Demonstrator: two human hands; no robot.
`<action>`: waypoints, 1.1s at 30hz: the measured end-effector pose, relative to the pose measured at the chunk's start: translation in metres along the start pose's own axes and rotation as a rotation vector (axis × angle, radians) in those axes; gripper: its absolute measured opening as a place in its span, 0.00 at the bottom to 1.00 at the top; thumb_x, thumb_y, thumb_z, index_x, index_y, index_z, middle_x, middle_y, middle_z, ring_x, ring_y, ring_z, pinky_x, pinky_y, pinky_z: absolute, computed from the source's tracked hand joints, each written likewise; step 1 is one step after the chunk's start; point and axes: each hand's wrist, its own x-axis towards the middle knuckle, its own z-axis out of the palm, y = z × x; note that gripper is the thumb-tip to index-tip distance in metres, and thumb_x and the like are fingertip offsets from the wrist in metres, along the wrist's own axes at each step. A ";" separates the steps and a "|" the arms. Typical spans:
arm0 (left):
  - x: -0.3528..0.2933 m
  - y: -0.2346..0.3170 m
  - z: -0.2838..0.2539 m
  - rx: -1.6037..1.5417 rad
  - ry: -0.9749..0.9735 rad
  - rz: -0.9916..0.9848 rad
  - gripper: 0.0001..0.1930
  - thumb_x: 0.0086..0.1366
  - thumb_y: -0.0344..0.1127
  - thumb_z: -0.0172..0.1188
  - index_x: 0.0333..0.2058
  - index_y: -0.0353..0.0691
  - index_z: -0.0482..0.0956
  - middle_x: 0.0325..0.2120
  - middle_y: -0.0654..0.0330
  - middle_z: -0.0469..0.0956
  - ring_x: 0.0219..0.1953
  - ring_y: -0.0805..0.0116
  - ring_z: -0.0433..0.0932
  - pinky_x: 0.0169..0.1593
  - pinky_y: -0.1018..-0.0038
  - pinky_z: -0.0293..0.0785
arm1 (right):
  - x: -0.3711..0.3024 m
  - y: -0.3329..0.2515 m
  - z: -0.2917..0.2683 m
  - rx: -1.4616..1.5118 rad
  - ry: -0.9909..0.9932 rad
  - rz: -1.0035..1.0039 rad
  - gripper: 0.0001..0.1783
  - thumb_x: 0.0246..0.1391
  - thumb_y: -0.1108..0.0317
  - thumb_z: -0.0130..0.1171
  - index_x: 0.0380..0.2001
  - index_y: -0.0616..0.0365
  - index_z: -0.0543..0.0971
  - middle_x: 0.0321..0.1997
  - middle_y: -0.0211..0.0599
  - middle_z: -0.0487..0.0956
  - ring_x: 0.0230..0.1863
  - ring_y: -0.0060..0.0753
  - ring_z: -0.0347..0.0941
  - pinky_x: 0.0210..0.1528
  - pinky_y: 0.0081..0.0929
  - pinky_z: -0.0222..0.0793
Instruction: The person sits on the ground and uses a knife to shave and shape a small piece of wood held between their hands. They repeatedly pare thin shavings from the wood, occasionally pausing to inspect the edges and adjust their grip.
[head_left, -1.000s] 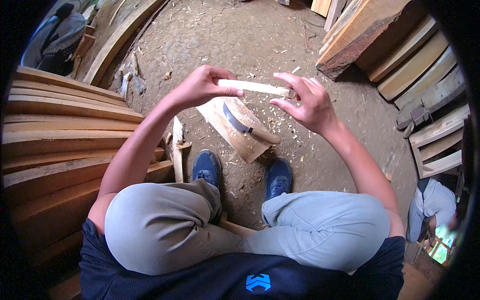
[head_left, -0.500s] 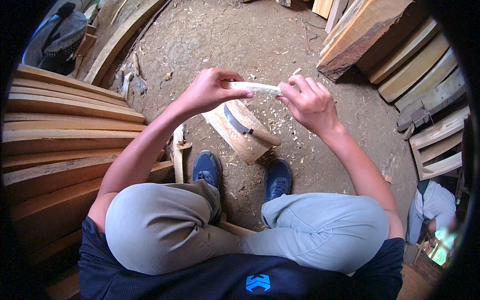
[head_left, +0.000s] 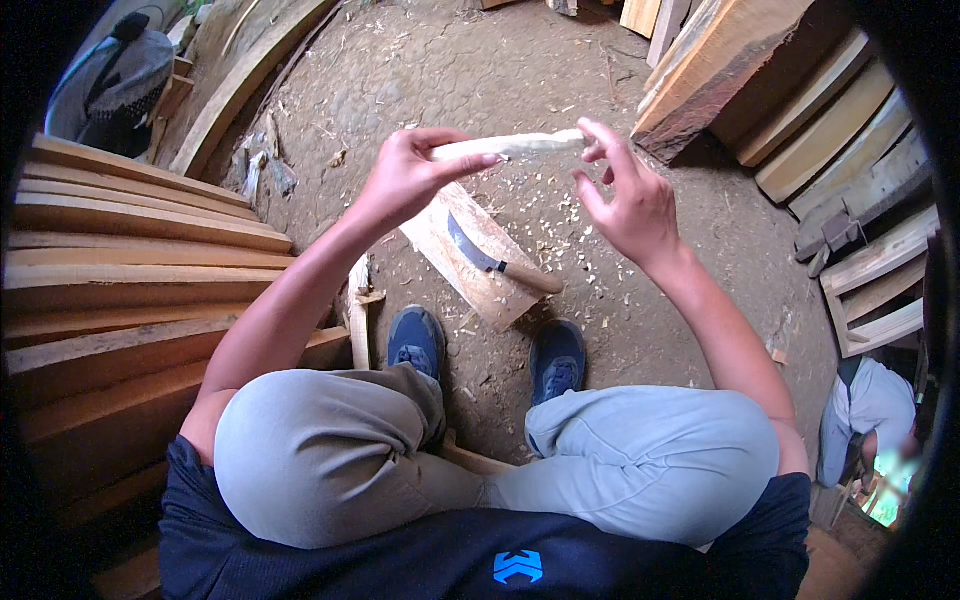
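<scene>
Gripping one end of a pale stick (head_left: 530,147), the left hand (head_left: 405,175) has its fingers closed around it, the thumb laid along the near side. The stick is held up beyond the far end of the block (head_left: 478,290), crosswise, its free end reaching to the right. At that end is the right hand (head_left: 635,205), its fingers spread and the thumb well apart from the index finger, holding nothing; whether the index fingertip touches the stick I cannot tell. On top of the block lies a knife (head_left: 500,265), its curved blade toward the block's far end and the butt of its wooden handle poking past the right edge. Shavings (head_left: 573,215) litter the floor (head_left: 430,75), many just right of the block. The left shoe (head_left: 416,340) is planted to the near left of the block, the right shoe (head_left: 558,360) to its near right. An offcut (head_left: 360,315) lies left of the block, with stacked boards (head_left: 140,240) farther left. Well to the right of the block are timbers (head_left: 800,125) and a bent-over co-worker (head_left: 870,405)
</scene>
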 end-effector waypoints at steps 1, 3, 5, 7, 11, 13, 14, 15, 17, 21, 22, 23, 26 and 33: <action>0.001 0.002 -0.005 0.018 0.012 -0.066 0.21 0.59 0.47 0.71 0.40 0.34 0.85 0.29 0.66 0.81 0.33 0.79 0.75 0.38 0.81 0.69 | -0.001 -0.001 -0.001 0.055 -0.037 0.117 0.34 0.51 0.67 0.65 0.61 0.50 0.66 0.43 0.36 0.78 0.32 0.37 0.79 0.33 0.34 0.75; 0.006 -0.002 -0.016 0.021 0.087 -0.117 0.21 0.59 0.47 0.71 0.41 0.35 0.84 0.30 0.67 0.80 0.34 0.79 0.75 0.38 0.81 0.68 | -0.001 -0.001 -0.001 0.146 -0.052 0.259 0.35 0.52 0.68 0.64 0.63 0.51 0.64 0.43 0.36 0.78 0.30 0.34 0.79 0.33 0.33 0.75; 0.008 -0.003 -0.028 0.038 0.074 -0.095 0.22 0.58 0.47 0.72 0.43 0.35 0.83 0.32 0.66 0.81 0.35 0.79 0.75 0.39 0.79 0.70 | 0.000 -0.001 0.000 0.228 -0.061 0.362 0.36 0.52 0.68 0.63 0.64 0.51 0.62 0.44 0.37 0.78 0.29 0.31 0.79 0.33 0.32 0.75; 0.011 0.001 -0.038 0.073 0.077 -0.058 0.22 0.58 0.46 0.72 0.43 0.35 0.83 0.33 0.65 0.81 0.36 0.78 0.76 0.41 0.79 0.71 | -0.001 0.002 0.002 0.304 -0.062 0.429 0.36 0.53 0.68 0.63 0.64 0.51 0.62 0.44 0.38 0.78 0.28 0.28 0.78 0.33 0.32 0.74; 0.010 0.012 -0.050 0.090 0.049 0.003 0.22 0.57 0.43 0.73 0.44 0.34 0.82 0.35 0.63 0.82 0.38 0.77 0.78 0.44 0.79 0.72 | -0.001 0.005 0.005 0.403 -0.070 0.449 0.34 0.53 0.71 0.63 0.63 0.52 0.64 0.43 0.37 0.76 0.26 0.25 0.76 0.32 0.28 0.74; 0.009 0.012 -0.055 0.118 0.018 0.016 0.21 0.56 0.42 0.74 0.45 0.35 0.82 0.36 0.62 0.83 0.39 0.77 0.79 0.45 0.79 0.73 | 0.002 -0.001 0.001 0.470 -0.073 0.452 0.33 0.53 0.73 0.62 0.62 0.52 0.65 0.43 0.35 0.76 0.26 0.23 0.75 0.31 0.24 0.73; 0.009 0.012 -0.057 0.122 0.005 0.012 0.21 0.56 0.41 0.74 0.45 0.35 0.82 0.36 0.62 0.83 0.40 0.76 0.79 0.46 0.78 0.73 | 0.004 -0.005 -0.001 0.495 -0.077 0.450 0.33 0.53 0.73 0.62 0.62 0.52 0.65 0.43 0.35 0.76 0.26 0.23 0.75 0.31 0.24 0.73; 0.008 0.014 -0.056 0.122 -0.009 0.015 0.21 0.57 0.41 0.74 0.45 0.35 0.82 0.36 0.62 0.83 0.40 0.76 0.79 0.46 0.78 0.73 | 0.006 -0.008 -0.003 0.516 -0.083 0.450 0.33 0.53 0.73 0.62 0.62 0.52 0.65 0.43 0.35 0.76 0.26 0.23 0.75 0.31 0.23 0.73; 0.007 0.018 -0.052 0.120 -0.037 0.021 0.22 0.57 0.40 0.73 0.46 0.34 0.82 0.37 0.61 0.83 0.40 0.76 0.79 0.47 0.77 0.74 | 0.007 -0.011 -0.007 0.545 -0.080 0.424 0.33 0.52 0.73 0.63 0.62 0.52 0.66 0.44 0.36 0.75 0.27 0.22 0.75 0.31 0.22 0.73; 0.006 0.015 -0.047 0.118 -0.097 -0.009 0.22 0.57 0.39 0.73 0.47 0.32 0.81 0.37 0.60 0.83 0.41 0.73 0.80 0.47 0.75 0.77 | 0.012 -0.021 -0.013 0.567 -0.085 0.319 0.36 0.51 0.72 0.64 0.64 0.51 0.65 0.46 0.38 0.74 0.29 0.23 0.75 0.31 0.22 0.74; 0.005 0.016 -0.045 0.095 -0.113 -0.003 0.22 0.56 0.39 0.74 0.46 0.31 0.82 0.37 0.58 0.83 0.40 0.72 0.81 0.45 0.75 0.77 | 0.013 -0.025 -0.015 0.558 -0.098 0.288 0.36 0.51 0.71 0.65 0.64 0.51 0.65 0.47 0.38 0.74 0.29 0.24 0.75 0.31 0.22 0.74; 0.004 0.018 -0.043 0.121 -0.113 0.009 0.23 0.56 0.43 0.74 0.44 0.32 0.83 0.35 0.59 0.83 0.38 0.73 0.80 0.43 0.76 0.76 | 0.013 -0.028 -0.017 0.550 -0.110 0.257 0.37 0.51 0.70 0.65 0.64 0.51 0.65 0.48 0.39 0.74 0.30 0.24 0.75 0.31 0.22 0.74; 0.001 0.020 -0.034 0.208 -0.119 0.003 0.26 0.53 0.52 0.74 0.41 0.34 0.85 0.28 0.60 0.84 0.32 0.75 0.80 0.37 0.77 0.74 | 0.012 -0.029 -0.019 0.496 -0.161 0.171 0.37 0.51 0.68 0.66 0.65 0.49 0.66 0.49 0.38 0.74 0.30 0.25 0.76 0.31 0.23 0.75; 0.000 0.019 -0.024 0.162 -0.226 -0.058 0.23 0.56 0.49 0.73 0.39 0.33 0.84 0.27 0.61 0.83 0.30 0.77 0.78 0.35 0.78 0.73 | 0.004 -0.024 -0.005 0.404 -0.196 0.037 0.27 0.55 0.65 0.64 0.59 0.48 0.73 0.48 0.37 0.75 0.32 0.31 0.77 0.36 0.30 0.75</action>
